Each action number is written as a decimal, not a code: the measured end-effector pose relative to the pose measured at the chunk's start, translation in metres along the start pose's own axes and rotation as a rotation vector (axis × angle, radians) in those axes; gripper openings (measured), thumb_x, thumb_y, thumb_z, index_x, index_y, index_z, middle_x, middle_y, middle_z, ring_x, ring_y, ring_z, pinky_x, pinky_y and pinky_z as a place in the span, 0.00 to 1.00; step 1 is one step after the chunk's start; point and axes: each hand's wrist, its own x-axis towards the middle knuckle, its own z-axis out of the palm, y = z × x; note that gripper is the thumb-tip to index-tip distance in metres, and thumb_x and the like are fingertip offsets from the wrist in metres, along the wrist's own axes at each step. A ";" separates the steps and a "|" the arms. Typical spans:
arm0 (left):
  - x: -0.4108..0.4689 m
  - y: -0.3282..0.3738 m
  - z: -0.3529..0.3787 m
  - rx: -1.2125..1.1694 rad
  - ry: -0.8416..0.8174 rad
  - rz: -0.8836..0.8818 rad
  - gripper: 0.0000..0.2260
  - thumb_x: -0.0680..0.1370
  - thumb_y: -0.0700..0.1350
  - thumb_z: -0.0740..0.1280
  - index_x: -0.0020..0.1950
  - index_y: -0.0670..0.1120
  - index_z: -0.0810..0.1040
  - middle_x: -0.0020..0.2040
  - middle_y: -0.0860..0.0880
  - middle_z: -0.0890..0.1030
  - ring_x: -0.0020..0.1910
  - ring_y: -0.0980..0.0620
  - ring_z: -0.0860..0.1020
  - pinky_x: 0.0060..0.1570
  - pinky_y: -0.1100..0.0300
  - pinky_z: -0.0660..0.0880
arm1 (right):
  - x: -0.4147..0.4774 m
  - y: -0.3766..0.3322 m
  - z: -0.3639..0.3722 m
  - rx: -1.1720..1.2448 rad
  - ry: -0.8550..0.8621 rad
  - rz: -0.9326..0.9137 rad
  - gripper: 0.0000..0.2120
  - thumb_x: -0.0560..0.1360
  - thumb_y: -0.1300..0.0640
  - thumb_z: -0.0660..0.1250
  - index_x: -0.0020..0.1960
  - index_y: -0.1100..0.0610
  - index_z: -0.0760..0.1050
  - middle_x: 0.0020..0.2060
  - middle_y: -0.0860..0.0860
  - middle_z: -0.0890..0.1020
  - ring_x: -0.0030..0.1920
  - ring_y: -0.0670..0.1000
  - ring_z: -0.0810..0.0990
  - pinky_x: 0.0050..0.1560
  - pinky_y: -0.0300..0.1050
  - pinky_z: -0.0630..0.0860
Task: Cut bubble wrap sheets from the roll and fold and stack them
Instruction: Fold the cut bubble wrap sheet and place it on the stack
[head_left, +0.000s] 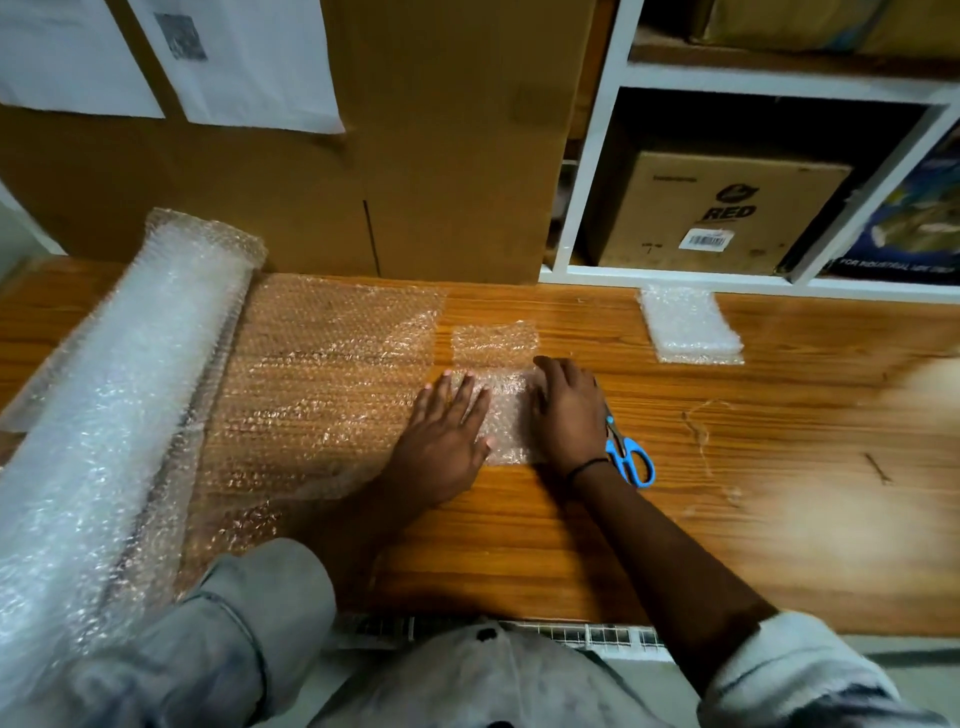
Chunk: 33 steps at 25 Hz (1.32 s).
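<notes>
Stack (691, 327) far right, done; cut sheet (506, 415) mid-fold under flat left hand (447, 426), right hand (569, 410) grip unclear; roll (119, 389) largely unused.

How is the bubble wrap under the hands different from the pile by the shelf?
The piece is thin, so wood shows through; the pile looks thick and white. The left hand and right hand rest on the piece; nothing touches the pile. Both are bubble wrap on the table.
</notes>
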 end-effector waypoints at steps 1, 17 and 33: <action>0.002 -0.003 0.003 0.005 -0.008 0.008 0.40 0.76 0.65 0.33 0.85 0.48 0.44 0.84 0.44 0.40 0.82 0.38 0.37 0.78 0.42 0.35 | -0.009 -0.004 0.001 -0.045 0.026 -0.054 0.19 0.78 0.59 0.68 0.69 0.58 0.76 0.66 0.59 0.78 0.65 0.64 0.76 0.62 0.58 0.71; 0.013 -0.016 0.018 -0.020 -0.044 0.039 0.38 0.78 0.68 0.33 0.84 0.49 0.39 0.83 0.47 0.35 0.80 0.38 0.32 0.78 0.39 0.33 | -0.051 -0.013 0.020 -0.128 -0.336 -0.134 0.28 0.85 0.52 0.51 0.81 0.62 0.60 0.81 0.60 0.60 0.82 0.59 0.56 0.81 0.61 0.55; 0.004 -0.023 0.026 -0.239 0.340 0.378 0.20 0.81 0.59 0.64 0.70 0.52 0.79 0.75 0.49 0.74 0.76 0.46 0.69 0.74 0.49 0.67 | -0.045 0.014 0.003 -0.017 -0.359 -0.213 0.30 0.83 0.41 0.54 0.80 0.55 0.65 0.81 0.54 0.64 0.82 0.55 0.58 0.81 0.59 0.57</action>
